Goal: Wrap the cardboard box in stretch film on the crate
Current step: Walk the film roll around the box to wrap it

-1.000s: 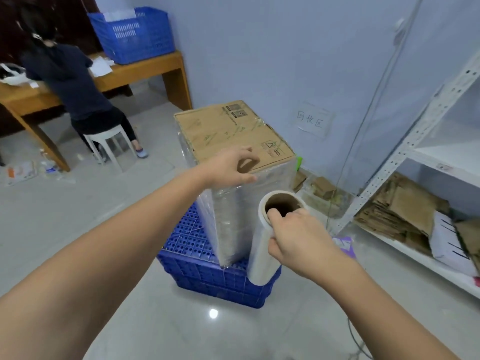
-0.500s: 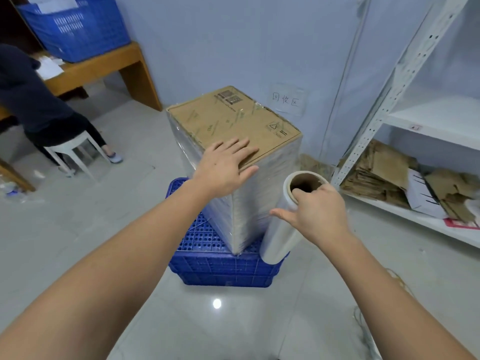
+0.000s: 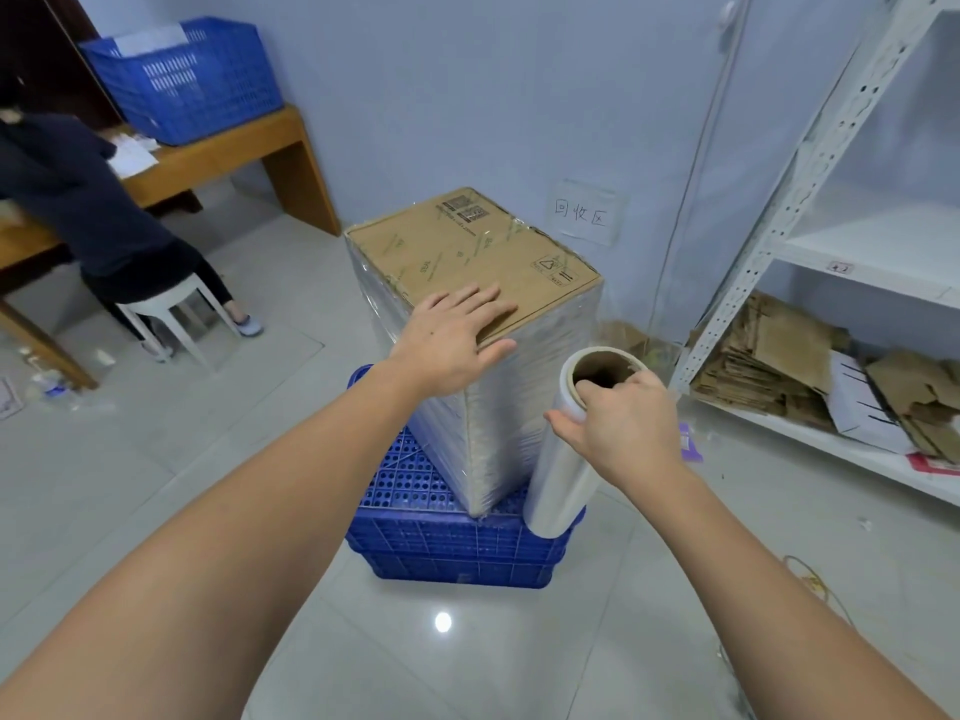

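Since the earlier frames, left hand [image 3: 451, 341] has uncurled and now lies flat, fingers straight, on the near top edge of the cardboard box [image 3: 470, 257], which stands on the blue crate [image 3: 457, 543]. Right hand [image 3: 621, 426] grips the stretch film roll [image 3: 563, 475] by its core, just right of the box. To wrap well, I think it should keep the film tight and the box pressed.
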{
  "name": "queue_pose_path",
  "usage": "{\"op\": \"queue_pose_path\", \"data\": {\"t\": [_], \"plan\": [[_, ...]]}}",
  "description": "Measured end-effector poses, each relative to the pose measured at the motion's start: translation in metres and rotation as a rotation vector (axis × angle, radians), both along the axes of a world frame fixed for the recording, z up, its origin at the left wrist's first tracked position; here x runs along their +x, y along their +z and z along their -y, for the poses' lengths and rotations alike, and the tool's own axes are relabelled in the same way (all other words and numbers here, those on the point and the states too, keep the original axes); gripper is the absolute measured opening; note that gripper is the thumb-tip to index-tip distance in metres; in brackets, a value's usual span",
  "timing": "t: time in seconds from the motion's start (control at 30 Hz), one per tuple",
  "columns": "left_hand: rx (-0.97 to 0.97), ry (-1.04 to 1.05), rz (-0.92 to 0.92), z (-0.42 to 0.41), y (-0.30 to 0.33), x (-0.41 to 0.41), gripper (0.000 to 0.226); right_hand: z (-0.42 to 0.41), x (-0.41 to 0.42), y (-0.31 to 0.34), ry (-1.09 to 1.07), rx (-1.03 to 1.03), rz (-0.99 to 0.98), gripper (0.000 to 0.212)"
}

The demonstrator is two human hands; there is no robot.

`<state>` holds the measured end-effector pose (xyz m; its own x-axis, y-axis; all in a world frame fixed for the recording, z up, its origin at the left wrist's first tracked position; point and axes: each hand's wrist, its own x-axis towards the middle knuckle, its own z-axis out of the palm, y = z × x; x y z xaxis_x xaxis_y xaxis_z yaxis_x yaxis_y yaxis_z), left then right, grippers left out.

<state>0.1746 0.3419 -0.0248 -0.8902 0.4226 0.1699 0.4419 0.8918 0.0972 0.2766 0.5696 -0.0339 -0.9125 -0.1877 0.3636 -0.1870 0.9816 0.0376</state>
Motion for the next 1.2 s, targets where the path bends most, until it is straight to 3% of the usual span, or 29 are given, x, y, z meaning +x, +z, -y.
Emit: {"op": "queue_pose_path", "data": {"t": [0.3, 0.77, 0.9, 1.0, 1.1, 1.2], "plan": [[0.034, 0.009, -0.010, 0.001, -0.005, -0.004, 0.064, -0.002, -0.001, -0.004, 0.055, -0.049, -0.048, 0.046], [-0.025, -0.057, 0.007, 0.005, -0.002, -0.006, 0.067, 0.008, 0.010, 0.006, -0.051, 0.116, 0.025, 0.049], [-0.048, -0.102, 0.035, 0.006, 0.002, -0.005, 0.067, 0.015, 0.012, 0.018, -0.120, 0.161, 0.190, 0.047], [-0.047, -0.126, 0.045, 0.007, 0.004, -0.005, 0.066, 0.034, 0.018, 0.026, -0.254, 0.007, 0.300, 0.035], [-0.058, -0.128, 0.058, 0.008, 0.005, -0.005, 0.067, 0.052, 0.023, 0.023, -0.372, -0.037, 0.275, 0.023], [-0.056, -0.144, 0.058, 0.008, 0.005, -0.005, 0.071, 0.062, 0.023, 0.026, -0.417, -0.009, 0.287, 0.038]]}}
